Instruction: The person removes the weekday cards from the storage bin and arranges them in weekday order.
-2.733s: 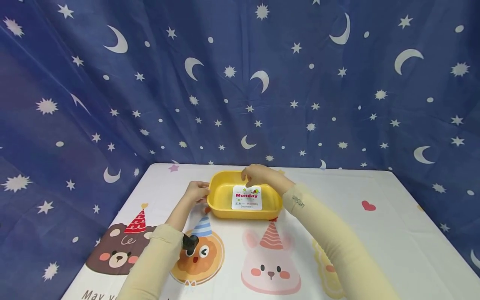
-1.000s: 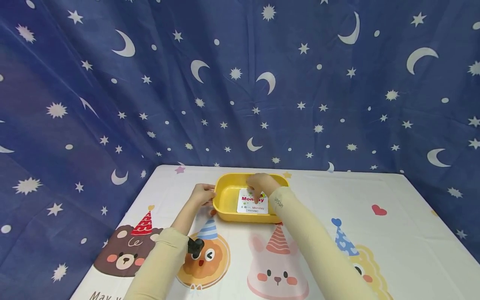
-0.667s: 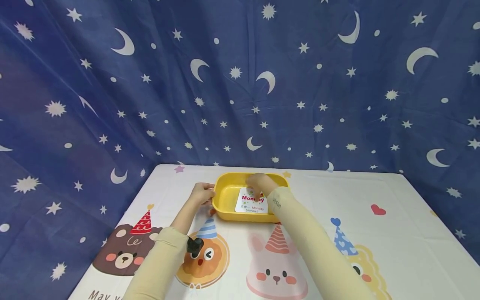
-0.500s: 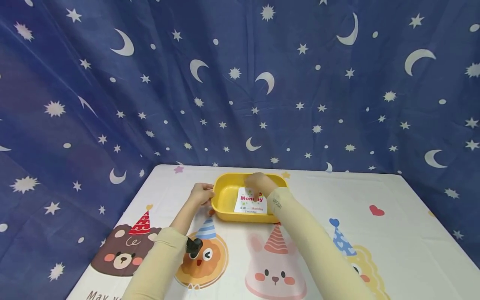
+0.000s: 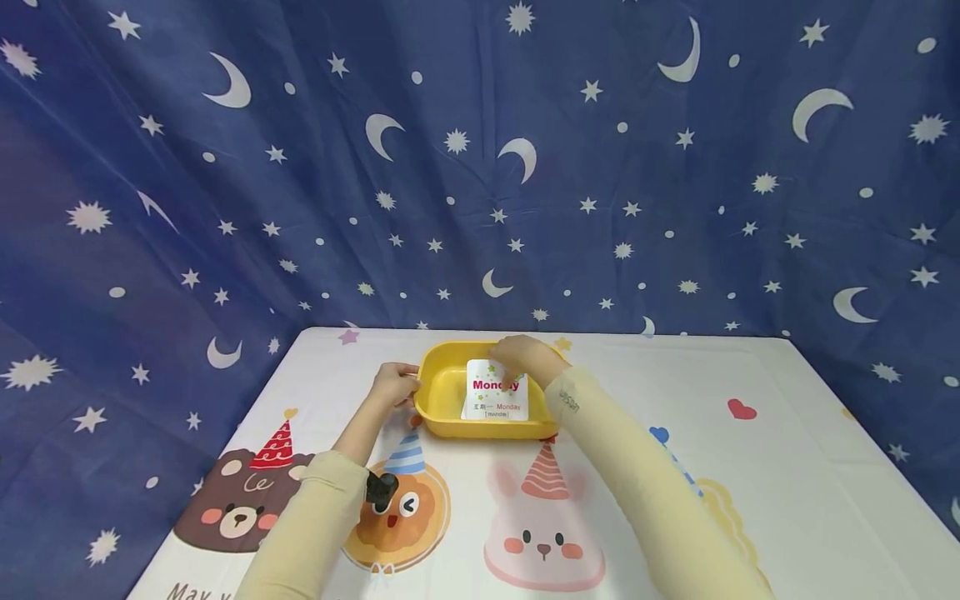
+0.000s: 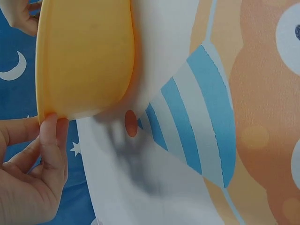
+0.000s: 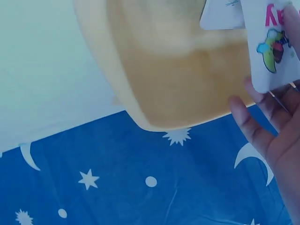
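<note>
Your left hand (image 5: 393,386) pinched the near-left rim of the yellow tray (image 5: 480,430), thumb and fingers narrowed on its edge. The tray sat on the table (image 5: 825,483), stretching rightward from that hand and passing under your right hand (image 5: 525,357). Your right hand held the Monday card (image 5: 487,403) by its upper right part, with a digit lying across the printed word. The card hung below and to the left of that hand, within the tray's outline, its upper edge raised and its face turned toward you. You could not tell from these views whether its lower edge touched the tray floor. From the right wrist, a second card (image 7: 222,16) showed in the tray past the held card's edge, on the far side of it from your fingers. Closer to you than your left hand, a printed pancake figure (image 5: 408,517) and a printed bear (image 5: 240,508) lay on the tablecloth; a printed rabbit (image 5: 543,554) lay nearer to you than your right hand. Beyond both hands hung a blue curtain (image 5: 420,275) with white moons and stars.
</note>
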Motion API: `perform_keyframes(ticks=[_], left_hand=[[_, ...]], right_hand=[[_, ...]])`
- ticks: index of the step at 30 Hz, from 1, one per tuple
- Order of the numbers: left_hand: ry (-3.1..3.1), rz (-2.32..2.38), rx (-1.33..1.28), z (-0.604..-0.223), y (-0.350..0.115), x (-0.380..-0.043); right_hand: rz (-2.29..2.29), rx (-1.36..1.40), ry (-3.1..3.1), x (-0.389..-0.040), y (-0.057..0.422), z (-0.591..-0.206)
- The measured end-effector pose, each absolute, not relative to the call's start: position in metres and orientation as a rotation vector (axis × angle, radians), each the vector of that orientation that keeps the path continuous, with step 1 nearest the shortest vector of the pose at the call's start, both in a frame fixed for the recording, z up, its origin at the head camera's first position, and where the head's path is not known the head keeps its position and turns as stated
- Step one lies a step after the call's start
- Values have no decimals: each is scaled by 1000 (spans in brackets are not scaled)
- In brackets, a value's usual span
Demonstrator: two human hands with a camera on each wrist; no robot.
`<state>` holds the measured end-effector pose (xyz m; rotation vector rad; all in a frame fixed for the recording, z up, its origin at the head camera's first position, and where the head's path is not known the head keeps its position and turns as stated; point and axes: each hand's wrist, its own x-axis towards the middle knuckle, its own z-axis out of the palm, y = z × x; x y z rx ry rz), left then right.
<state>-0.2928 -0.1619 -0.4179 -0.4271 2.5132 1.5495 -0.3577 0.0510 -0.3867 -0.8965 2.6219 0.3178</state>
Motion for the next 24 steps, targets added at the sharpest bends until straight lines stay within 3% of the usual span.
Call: perform_keyframes(ticks=[9, 24], left_hand=[[2524, 1530, -397, -415, -162, -291], [2526, 1501, -432, -419, -163, -297]], right_hand=[[-32, -763, 2597, -350, 58, -386], [-278, -909, 2583, -350, 78, -384]])
